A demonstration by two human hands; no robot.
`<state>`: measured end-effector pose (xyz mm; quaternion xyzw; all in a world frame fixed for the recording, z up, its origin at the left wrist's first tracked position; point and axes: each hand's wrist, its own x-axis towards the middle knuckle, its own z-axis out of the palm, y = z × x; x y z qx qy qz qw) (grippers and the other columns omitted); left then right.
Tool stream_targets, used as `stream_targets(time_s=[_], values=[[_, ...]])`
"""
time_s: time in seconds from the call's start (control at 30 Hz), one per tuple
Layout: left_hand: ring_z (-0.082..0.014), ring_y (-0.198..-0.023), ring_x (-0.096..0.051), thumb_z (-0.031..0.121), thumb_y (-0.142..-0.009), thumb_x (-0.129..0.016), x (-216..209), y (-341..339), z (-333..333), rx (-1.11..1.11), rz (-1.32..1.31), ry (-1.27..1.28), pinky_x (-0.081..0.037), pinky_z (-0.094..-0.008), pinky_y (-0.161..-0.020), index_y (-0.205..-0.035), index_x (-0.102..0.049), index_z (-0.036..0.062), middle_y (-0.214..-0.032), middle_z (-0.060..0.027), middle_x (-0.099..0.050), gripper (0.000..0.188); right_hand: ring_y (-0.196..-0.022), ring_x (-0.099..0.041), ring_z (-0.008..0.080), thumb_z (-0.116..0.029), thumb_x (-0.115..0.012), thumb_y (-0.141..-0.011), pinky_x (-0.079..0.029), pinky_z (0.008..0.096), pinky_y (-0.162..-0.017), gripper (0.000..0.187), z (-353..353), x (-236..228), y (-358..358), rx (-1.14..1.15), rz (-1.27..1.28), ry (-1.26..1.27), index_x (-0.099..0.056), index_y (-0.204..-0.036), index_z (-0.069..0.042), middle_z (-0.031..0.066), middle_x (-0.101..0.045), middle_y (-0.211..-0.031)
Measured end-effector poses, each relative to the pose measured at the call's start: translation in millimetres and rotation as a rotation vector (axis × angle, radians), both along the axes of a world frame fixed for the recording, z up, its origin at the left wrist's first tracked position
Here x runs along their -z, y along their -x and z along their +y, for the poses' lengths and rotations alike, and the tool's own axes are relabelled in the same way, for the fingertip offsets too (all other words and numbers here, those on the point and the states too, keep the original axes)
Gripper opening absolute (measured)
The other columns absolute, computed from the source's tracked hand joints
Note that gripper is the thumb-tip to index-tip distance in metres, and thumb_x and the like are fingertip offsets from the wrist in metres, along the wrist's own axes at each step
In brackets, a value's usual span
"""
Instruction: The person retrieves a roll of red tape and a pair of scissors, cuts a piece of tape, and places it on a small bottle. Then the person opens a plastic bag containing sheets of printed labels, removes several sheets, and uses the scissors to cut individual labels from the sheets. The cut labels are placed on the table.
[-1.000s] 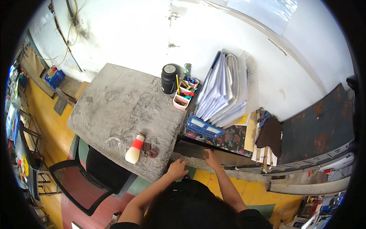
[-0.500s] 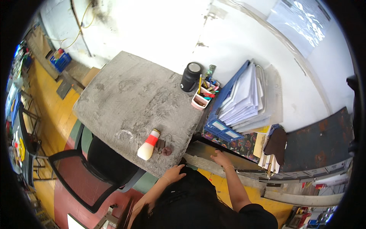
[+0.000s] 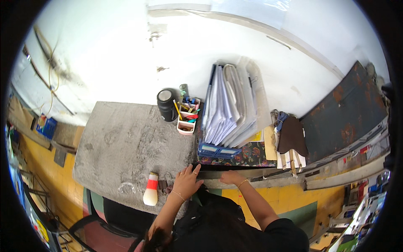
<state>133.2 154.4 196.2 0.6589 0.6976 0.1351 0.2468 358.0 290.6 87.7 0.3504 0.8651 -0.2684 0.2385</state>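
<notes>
My left hand is spread over the near right corner of a grey plush-covered table, its fingers apart and holding nothing visible. My right hand has its fingers curled at the front edge of a drawer-like metal part under a floral cloth. Whatever those fingers may grip is hidden. Left of my left hand lie a whitish bottle with a red band and a small brown item with a metal loop.
A blue file rack full of papers stands on the floral cloth. Beside it are a pen holder and a black flask. A dark brown glove-like cloth lies right of the rack. A mesh chair is at lower left.
The view has swung right. My left hand has come up over the table corner and spread. My right hand's fingers have curled in, and the dark gap under the floral cloth looks narrower.
</notes>
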Motion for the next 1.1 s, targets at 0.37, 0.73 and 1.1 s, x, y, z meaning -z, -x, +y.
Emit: stream_targets(time_s=[0.37,0.73,1.1], values=[[-0.0502,-0.137,-0.019,0.025,-0.082,-0.067,-65,-47,72,-0.071,0.079,-0.702,-0.02,-0.0606,-0.108,-0.131,-0.053,0.0165,-0.151,-0.0225,-0.021,0.051,-0.072,-0.062,0.0343,-0.031,-0.055,-0.09,-0.048,0.0444,-0.065,0.032,4,-274,-39,0.108,0.53,-0.342,-0.063,-0.073,-0.006,0.0127,-0.063,-0.071],[-0.0459,-0.14,-0.016,0.032,-0.083,-0.064,-86,-33,141,0.009,0.37,-1.049,-0.01,-0.0673,-0.108,-0.127,-0.053,0.0319,-0.151,-0.0185,-0.025,0.045,-0.097,-0.06,0.0331,-0.01,-0.062,-0.087,-0.046,0.0394,-0.084,0.021,7,-253,32,0.438,1.298,-0.154,-0.052,-0.103,-0.001,0.0183,-0.057,-0.102],[-0.0537,-0.133,-0.026,0.01,-0.077,-0.076,-78,0,145,-0.188,0.133,-1.014,-0.033,-0.0541,-0.104,-0.115,-0.052,0.0154,-0.147,-0.0341,-0.014,0.045,-0.141,-0.023,0.036,0.004,-0.047,-0.089,-0.019,0.0376,-0.115,0.064,43,-207,13,0.569,1.41,-0.088,-0.016,-0.145,0.007,0.0253,-0.02,-0.151]])
